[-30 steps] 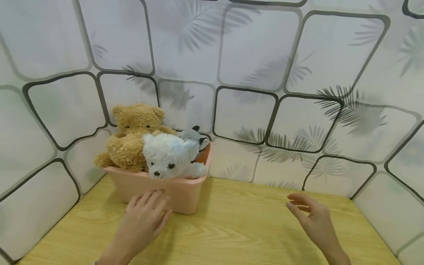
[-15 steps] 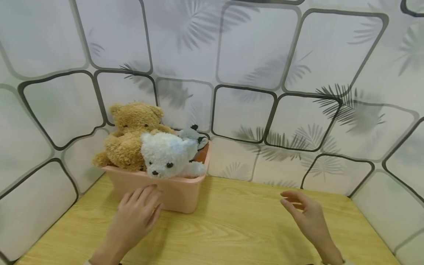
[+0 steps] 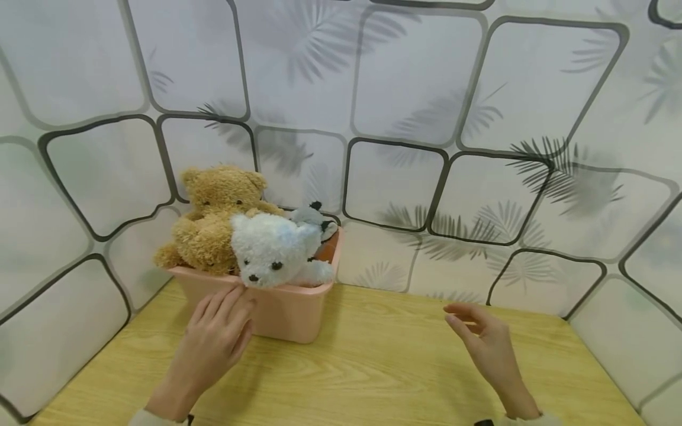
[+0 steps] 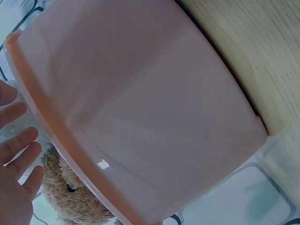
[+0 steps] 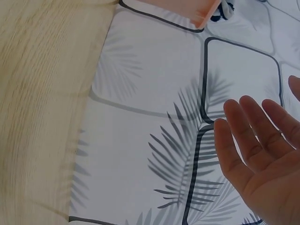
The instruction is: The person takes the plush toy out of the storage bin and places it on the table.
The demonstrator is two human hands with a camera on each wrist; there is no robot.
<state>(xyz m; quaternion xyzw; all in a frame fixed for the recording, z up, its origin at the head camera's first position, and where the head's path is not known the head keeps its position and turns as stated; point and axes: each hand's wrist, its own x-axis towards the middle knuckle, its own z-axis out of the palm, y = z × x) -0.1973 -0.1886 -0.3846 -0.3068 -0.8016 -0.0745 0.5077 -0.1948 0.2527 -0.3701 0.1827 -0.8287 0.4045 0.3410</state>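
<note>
A pink plastic bin (image 3: 288,313) stands at the back left of the table, filled with plush toys. Inside it sits a brown teddy bear (image 3: 221,189) at the rear left, and a white plush bear (image 3: 272,245) leans over the front rim. Behind that one, a grey plush toy (image 3: 308,214) with black-tipped ears is partly hidden. In front of the bin's near wall hovers my left hand (image 3: 213,331), its fingers relaxed and holding nothing. My right hand (image 3: 485,337) is held above the table on the right, fingers loosely bent, nothing in it.
The wooden table (image 3: 362,378) runs up to a patterned wall covering (image 3: 394,189) printed with outlined blocks and palm leaves. Side walls (image 3: 58,331) close in on the left and right. Pale sleeves (image 3: 154,419) show at the bottom edge.
My left hand has shifted left and slightly up along the bin's front. The right hand has drifted a little left. The bin and plush toys have stayed put.
</note>
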